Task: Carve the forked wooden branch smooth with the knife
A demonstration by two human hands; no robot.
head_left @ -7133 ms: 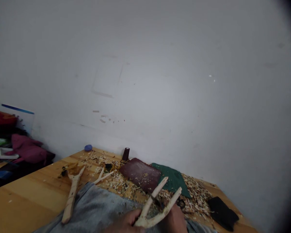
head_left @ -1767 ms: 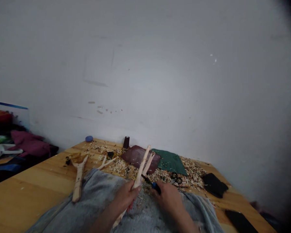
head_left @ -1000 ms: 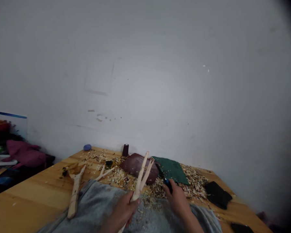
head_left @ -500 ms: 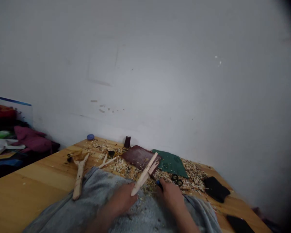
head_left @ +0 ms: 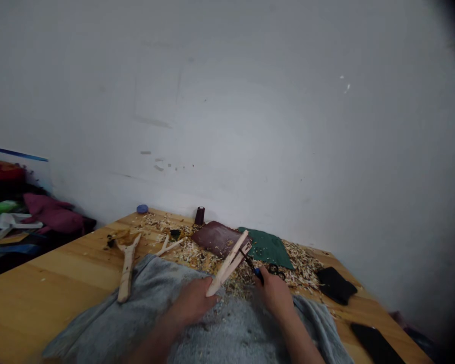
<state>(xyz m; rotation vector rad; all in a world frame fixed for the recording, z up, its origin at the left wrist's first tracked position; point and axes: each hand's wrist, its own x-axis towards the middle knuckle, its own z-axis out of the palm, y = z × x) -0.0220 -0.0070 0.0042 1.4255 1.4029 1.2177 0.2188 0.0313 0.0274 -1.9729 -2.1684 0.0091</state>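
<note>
My left hand [head_left: 191, 304] is closed round the stem of a pale forked stick [head_left: 229, 262], whose two prongs point up and away to the right. My right hand [head_left: 275, 294] grips a knife with a blue handle [head_left: 252, 265]; its dark blade touches the upper prong near its tip. Both hands rest over a grey cloth [head_left: 144, 313] strewn with fine shavings.
On the wooden table [head_left: 41, 288] lie another carved forked stick [head_left: 127, 268], a small fork [head_left: 169, 246], wood shavings [head_left: 303, 265], a maroon pad [head_left: 218, 237], a green mat [head_left: 267, 246], scissors [head_left: 276, 270], a dark spool [head_left: 199, 216], a black pouch [head_left: 335, 285] and a phone [head_left: 375, 344]. Clothes are piled at the left.
The stick tilted lower and to the right over the last second. My right hand brought the knife back from the green mat to the stick's prong.
</note>
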